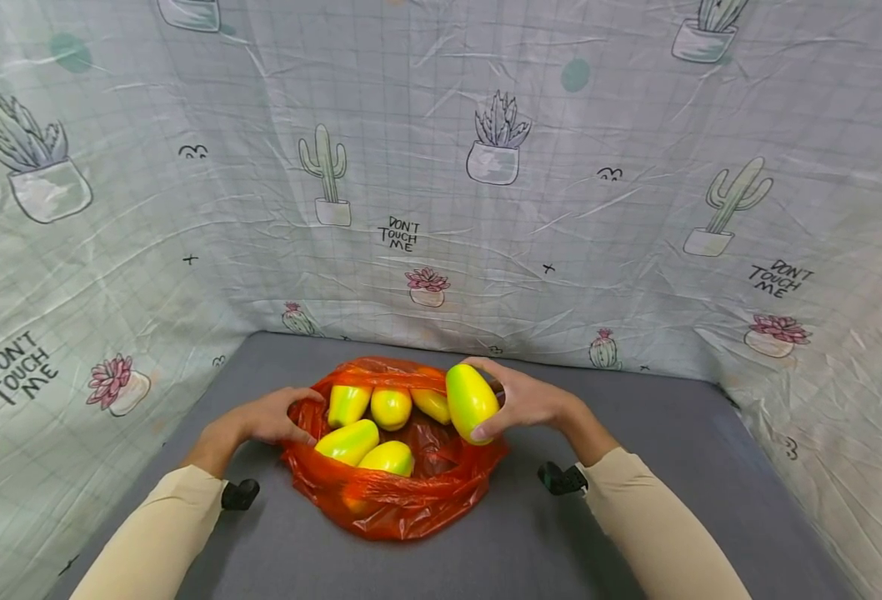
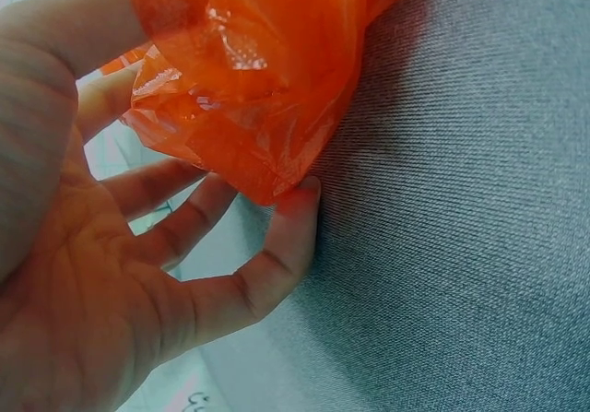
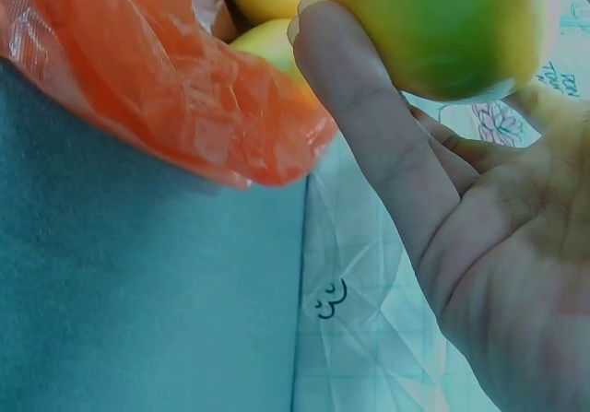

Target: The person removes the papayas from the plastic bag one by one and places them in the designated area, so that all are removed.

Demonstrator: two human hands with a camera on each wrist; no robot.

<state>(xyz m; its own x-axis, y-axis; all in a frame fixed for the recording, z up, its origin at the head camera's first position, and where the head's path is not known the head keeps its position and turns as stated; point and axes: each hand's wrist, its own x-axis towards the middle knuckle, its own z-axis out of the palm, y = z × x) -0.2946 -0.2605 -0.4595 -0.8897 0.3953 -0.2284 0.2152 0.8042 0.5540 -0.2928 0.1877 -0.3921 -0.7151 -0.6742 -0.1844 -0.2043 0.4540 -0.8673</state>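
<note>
A red plastic bag [image 1: 411, 512] lies spread with its mouth up, and several yellow-green mangoes [image 1: 392, 408] sit inside it. My left hand [image 1: 279, 417] grips the bag's left rim, its thumb and fingers curved around the plastic. In the left wrist view the crinkled red bag [image 2: 249, 89] lies between the digits of the left hand [image 2: 101, 264]. Over the right side of the bag's mouth, my right hand [image 1: 523, 400] holds one mango [image 1: 472, 403] between thumb and fingers. That mango [image 3: 442, 25] shows a greener underside in the right wrist view.
The bag rests on a grey table [image 1: 606, 533]. Behind and at the sides hangs a pale curtain [image 1: 441, 150] printed with potted cacti and lettering, meeting the table along its back edge. A black wrist device [image 1: 561, 478] sits at the right cuff, and another [image 1: 240, 494] at the left.
</note>
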